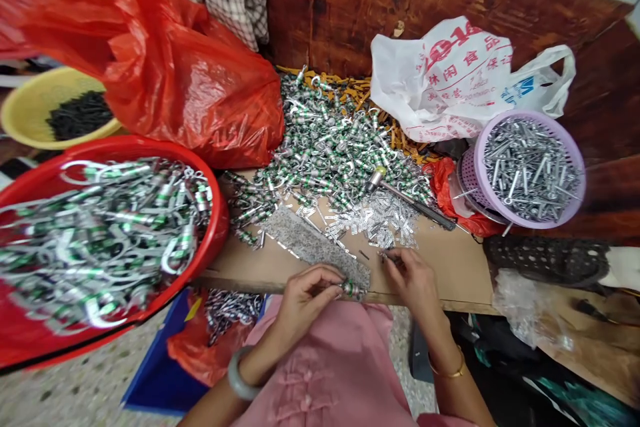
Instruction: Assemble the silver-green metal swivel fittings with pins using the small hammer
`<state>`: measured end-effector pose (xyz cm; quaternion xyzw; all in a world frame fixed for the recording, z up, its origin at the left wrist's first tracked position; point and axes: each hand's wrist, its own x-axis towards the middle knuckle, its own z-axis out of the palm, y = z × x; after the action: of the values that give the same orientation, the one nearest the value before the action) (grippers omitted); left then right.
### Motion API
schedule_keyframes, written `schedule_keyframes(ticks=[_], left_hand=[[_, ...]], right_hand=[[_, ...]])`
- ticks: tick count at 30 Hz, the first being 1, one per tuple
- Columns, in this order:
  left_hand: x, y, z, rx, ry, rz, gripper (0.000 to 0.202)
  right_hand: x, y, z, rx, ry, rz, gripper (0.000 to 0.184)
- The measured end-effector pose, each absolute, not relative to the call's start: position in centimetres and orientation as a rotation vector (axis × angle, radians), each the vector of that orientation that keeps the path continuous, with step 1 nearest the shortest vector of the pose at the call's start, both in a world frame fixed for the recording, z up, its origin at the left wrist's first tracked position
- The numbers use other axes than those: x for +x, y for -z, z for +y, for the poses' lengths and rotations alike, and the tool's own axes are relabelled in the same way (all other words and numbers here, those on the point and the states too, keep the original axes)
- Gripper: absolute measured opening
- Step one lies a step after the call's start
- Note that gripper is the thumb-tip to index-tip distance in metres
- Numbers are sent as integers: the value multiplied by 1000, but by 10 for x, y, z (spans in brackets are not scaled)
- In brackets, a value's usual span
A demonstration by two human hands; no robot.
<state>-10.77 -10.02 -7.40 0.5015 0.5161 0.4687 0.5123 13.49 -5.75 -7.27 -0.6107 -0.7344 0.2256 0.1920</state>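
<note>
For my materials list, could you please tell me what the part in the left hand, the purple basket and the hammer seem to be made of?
Part in the left hand: probably metal, from its silvery shine, with green areas.
Purple basket: likely plastic, smooth, with an evenly perforated wall.
Hammer: head seemingly polished metal, from its gleam; the yellowish end may be plastic.

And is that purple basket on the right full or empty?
Looks nearly full: silver metal pins spread right across the purple basket, close up to its rim. Its bottom is hidden.
</note>
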Motion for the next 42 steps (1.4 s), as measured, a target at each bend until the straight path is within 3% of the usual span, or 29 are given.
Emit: schedule_keyframes(ticks=[5,16,24,31,37,42], left_hand=[[-110,68,-101,1309,-1126,1201,15],[-117,66,-103,1345,-1169,1184,18],[-106,76,-109,1021,-1271,1287,14],[-118,64,-101,1680,-1085,1263,9],[-126,56,-97,1811,-956,1066,15],[-115,64,-112,1496,-923,1108,13]], right_hand=[[101,44,-64,-1366,-1039,-2037,15],[79,39,-72,-1178,-1056,-2094,14],[77,46,-79,-1236,-1194,-2001,13],[80,47,-78,-1127,-949,-2059,10],[84,52,-82,-1248,-1198,-1922,12],[90,52,-99,-1358,-1342,-1871,15]])
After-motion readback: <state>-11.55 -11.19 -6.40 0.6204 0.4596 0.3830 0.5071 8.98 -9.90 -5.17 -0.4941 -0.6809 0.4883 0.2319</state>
